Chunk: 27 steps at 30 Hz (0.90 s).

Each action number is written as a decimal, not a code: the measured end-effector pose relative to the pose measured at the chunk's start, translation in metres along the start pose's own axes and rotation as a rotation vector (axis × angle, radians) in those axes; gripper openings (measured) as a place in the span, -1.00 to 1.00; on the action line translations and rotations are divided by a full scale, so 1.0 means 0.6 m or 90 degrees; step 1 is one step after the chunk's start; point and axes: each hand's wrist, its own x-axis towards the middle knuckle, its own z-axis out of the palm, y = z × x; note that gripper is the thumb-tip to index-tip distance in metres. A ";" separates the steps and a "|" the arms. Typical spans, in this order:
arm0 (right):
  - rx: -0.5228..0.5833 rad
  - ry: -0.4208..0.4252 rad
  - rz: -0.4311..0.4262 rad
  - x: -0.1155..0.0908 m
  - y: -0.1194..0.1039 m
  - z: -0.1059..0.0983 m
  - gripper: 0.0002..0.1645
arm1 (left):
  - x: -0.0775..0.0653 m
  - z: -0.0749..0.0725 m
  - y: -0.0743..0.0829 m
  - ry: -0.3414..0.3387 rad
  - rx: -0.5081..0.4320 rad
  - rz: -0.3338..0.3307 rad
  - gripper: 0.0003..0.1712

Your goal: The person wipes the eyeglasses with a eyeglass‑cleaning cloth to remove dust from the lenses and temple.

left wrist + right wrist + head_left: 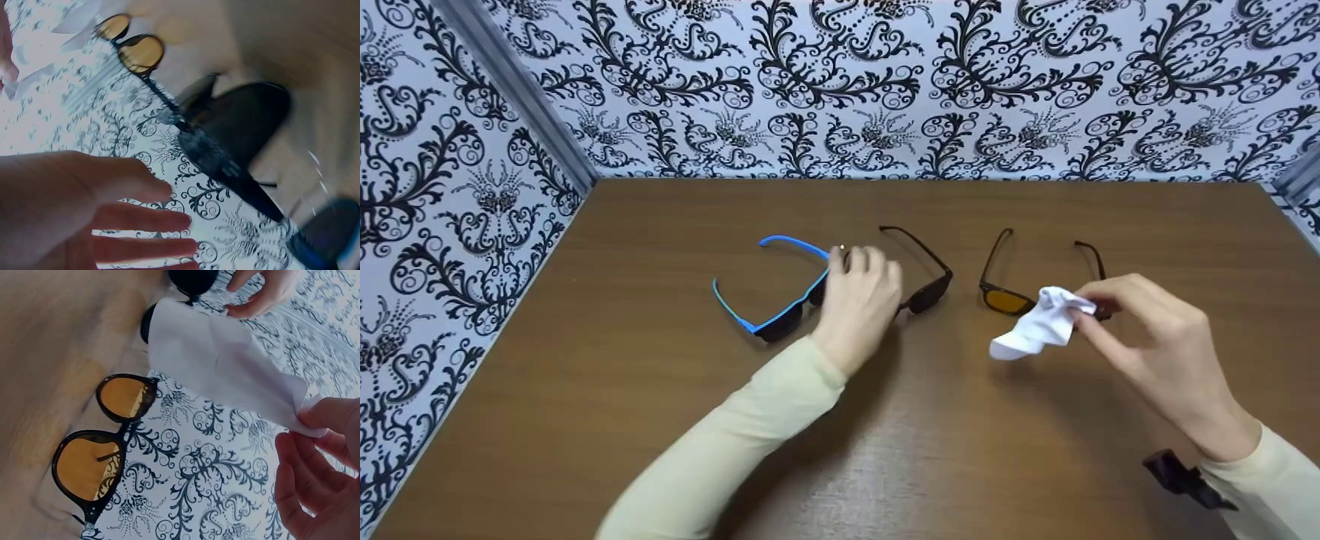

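Right grip (1174, 352) pinches cloth (1041, 326) — left grip (859, 309) outstretched near sunglasses (930, 295).

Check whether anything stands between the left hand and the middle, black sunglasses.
Nothing visible does: the left wrist view shows a clear gap between the left hand and the black sunglasses. The blue-framed sunglasses sit close on the left; the white cloth is off right.

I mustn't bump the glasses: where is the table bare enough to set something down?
The table is bare left of the blue sunglasses, along the patterned back wall, and between the left sleeve and right hand. The middle is crowded: blue sunglasses, left hand, black sunglasses, amber glasses and white cloth.
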 end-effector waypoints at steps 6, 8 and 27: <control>-0.002 0.037 0.048 0.001 0.001 -0.008 -0.71 | 0.047 -0.023 0.038 -0.055 -0.108 0.017 -0.64; -0.003 0.049 0.069 -0.001 0.001 -0.011 -0.69 | 0.061 -0.031 0.053 -0.111 -0.141 0.036 -0.50; 0.033 0.077 0.149 0.001 -0.007 -0.035 -0.68 | 0.131 0.003 0.145 -0.286 -0.220 0.069 -0.57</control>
